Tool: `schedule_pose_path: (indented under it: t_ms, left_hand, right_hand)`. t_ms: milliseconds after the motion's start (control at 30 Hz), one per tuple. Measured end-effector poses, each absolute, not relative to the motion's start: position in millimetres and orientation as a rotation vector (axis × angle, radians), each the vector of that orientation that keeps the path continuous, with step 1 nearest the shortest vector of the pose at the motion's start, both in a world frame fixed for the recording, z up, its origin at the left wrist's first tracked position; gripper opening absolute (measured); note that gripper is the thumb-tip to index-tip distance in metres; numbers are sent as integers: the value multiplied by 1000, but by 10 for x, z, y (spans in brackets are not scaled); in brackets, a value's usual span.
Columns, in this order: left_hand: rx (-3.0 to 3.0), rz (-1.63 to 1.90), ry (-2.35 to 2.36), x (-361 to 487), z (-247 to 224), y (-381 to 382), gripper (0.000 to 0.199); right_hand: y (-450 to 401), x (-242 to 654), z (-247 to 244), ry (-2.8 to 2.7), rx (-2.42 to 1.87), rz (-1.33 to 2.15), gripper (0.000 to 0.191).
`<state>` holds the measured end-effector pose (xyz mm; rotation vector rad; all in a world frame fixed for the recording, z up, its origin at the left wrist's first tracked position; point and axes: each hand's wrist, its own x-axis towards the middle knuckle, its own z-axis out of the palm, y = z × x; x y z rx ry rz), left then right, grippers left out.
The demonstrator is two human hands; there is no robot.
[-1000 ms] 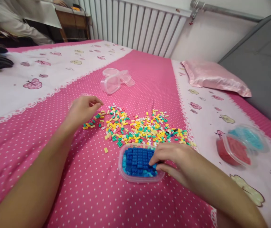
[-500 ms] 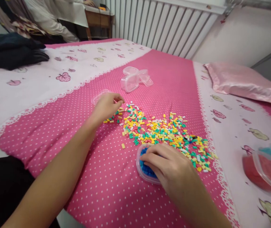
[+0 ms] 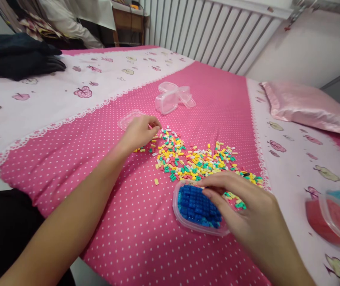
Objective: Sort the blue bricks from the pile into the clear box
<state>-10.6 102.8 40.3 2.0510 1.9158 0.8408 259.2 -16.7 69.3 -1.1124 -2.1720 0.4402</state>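
Observation:
My left hand (image 3: 141, 129) rests on the bed at the left end of a spread of small toy bricks (image 3: 205, 162), coloured yellow, green, white and red. Its fingers are curled, thumb close to the forefinger; whatever lies between them is too small to make out. Over the right side of a clear plastic tub (image 3: 178, 216) hangs my right hand (image 3: 247, 202), thumb and forefinger drawn together near the back rim. Its fingertips show no clear object. Packed blue bricks (image 3: 198, 204) fill the tub, many lined up in neat rows.
Clear empty tubs (image 3: 170, 101) lie farther back, and a clear lid (image 3: 128, 119) is behind my left hand. At right stands a tub of red contents (image 3: 324, 222), beside a pink pillow (image 3: 309, 105). Dark clothing (image 3: 18, 57) lies far left.
My right hand has moved right from above the blue bricks, uncovering most of them. The left hand has barely moved among the loose bricks. The view has shifted slightly.

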Motion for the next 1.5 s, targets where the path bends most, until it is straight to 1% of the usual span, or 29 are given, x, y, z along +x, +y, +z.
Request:
schedule_pose_path:
  t_ms: [167,400,633,733,867,1067,1500]
  left_hand:
    - [2026,790,1946,-73,438,1031,22]
    - [2067,780,1926,-77,421,1064,24]
    - [2096,782,1886,-100,386,1100,26]
    - [2092,766,1880,-100,380,1102,26]
    - [2106,775,1852,-96,370,1092,27]
    - [2112,741,1868,-79,404,1056,31]
    - [2108,709,1861,-72,406,1054,27]
  right_hand:
    - [-85,2770,770,-2124,-1188,640,13]
    - [-127,2897,846,-2306,-1139,786,18]
    - [-143,2954,746,-2443,-1238,765,21]
    - [-171,2862,726,-2422,-1203,740,23]
    - [-239,2616,664,-2362,-1156,648,18]
    - [-271,2446,570,-2399,-1102,600,20]
    - [-264,2503,560,-2514,-1140,548,19]
